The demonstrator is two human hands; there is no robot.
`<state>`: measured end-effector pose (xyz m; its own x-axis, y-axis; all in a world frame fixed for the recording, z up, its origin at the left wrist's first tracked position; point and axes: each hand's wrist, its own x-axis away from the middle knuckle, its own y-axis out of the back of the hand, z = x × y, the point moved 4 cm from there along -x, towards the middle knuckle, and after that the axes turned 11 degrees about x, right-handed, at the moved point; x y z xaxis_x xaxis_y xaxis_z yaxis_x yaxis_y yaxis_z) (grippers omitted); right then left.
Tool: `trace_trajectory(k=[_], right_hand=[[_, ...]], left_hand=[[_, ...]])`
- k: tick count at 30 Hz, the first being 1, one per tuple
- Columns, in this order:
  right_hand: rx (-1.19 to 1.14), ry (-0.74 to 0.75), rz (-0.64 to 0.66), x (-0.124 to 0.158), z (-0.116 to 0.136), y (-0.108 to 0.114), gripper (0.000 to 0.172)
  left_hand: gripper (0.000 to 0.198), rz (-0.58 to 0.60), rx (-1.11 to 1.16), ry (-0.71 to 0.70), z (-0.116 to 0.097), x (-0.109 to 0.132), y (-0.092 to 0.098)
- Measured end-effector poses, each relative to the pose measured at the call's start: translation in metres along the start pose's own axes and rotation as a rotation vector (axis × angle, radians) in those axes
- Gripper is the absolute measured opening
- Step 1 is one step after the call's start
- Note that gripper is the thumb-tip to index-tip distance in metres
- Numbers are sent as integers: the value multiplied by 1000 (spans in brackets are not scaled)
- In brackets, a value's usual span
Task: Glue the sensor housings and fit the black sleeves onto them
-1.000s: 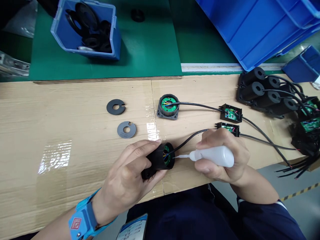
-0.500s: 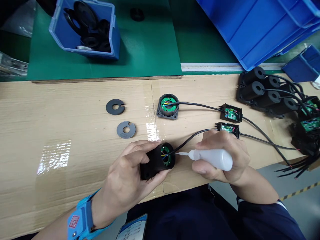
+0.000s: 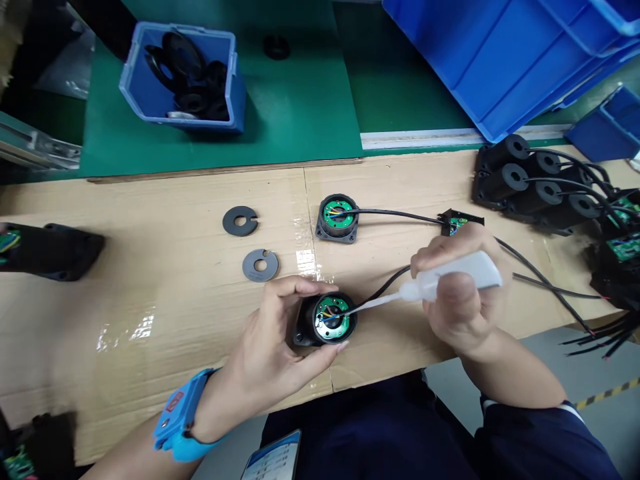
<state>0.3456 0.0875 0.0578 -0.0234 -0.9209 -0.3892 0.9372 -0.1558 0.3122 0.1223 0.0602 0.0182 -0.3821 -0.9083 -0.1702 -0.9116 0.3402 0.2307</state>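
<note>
My left hand [image 3: 273,340] grips a black cylindrical housing [image 3: 325,320] whose open end faces up, showing a green round circuit board with coloured wires. A black cable runs from it to the right. My right hand [image 3: 457,293] is closed round a small white squeeze bottle [image 3: 463,272]; its thin nozzle reaches down and left to the board inside the housing. A second black housing [image 3: 337,218] with a green board lies flat on the cardboard just beyond, wired to a small black box [image 3: 456,221] partly hidden by my right hand.
Two grey slotted discs [image 3: 241,221] [image 3: 260,265] lie on the cardboard-covered table [image 3: 150,280]. A blue bin [image 3: 186,75] of black rings sits on the green mat behind. Several black cylinders [image 3: 530,183] with cables crowd the right edge. Another black housing [image 3: 50,250] lies far left. Large blue crates [image 3: 500,53] stand at back right.
My left hand has turned the housing so its open end faces up. My right hand has risen and tilted the bottle, nozzle now pointing down into it. The view has shifted, showing the far-left housing.
</note>
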Motion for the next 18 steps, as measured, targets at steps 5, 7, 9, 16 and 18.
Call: trace_trajectory(k=[5,7,9,16,18], right_hand=[[-125,-65,8,-6,-6,-14,31],[-138,-70,51,-7,-6,-18,29],[-173,-64,93,-7,-5,-20,28],[-209,-61,152,-6,-1,-23,28],[-211,-51,156,-5,-1,-24,27]], left_hand=[[60,46,234,73,1,0,-8],[59,66,274,90,1,0,-11],[58,81,299,106,2,0,-13],[57,101,341,113,2,0,-18],[56,101,330,112,2,1,-18]])
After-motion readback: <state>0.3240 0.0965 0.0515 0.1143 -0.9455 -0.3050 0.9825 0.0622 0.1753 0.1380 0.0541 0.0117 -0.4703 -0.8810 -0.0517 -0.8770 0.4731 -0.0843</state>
